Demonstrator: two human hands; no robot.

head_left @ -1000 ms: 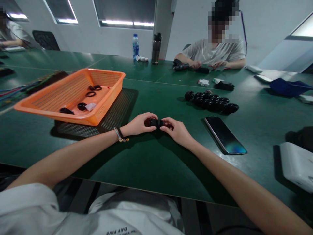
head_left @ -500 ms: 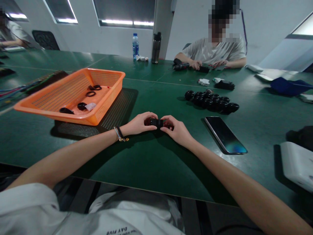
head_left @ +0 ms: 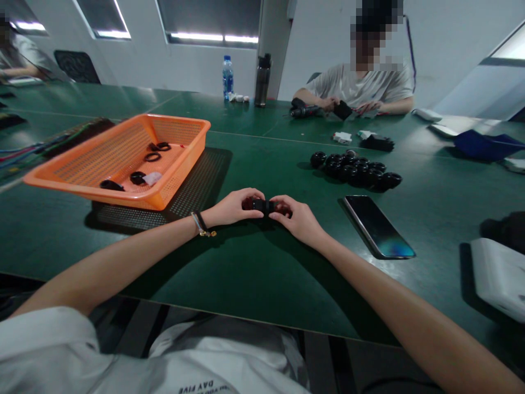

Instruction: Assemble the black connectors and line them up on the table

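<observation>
Open green tabletop in front of and beyond the hands. Blocked left by orange mesh plastic basket, right by flat dark phone and heap of black round parts.

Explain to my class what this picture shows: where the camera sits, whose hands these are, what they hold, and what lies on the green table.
The camera is worn on a person's head and looks down at their own two bare hands. The left hand and right hand together pinch a small black part, each with a closed grip. On the green table are an orange basket holding black rings, a cluster of black round parts, and a phone. Across the table another person works separately.
</observation>
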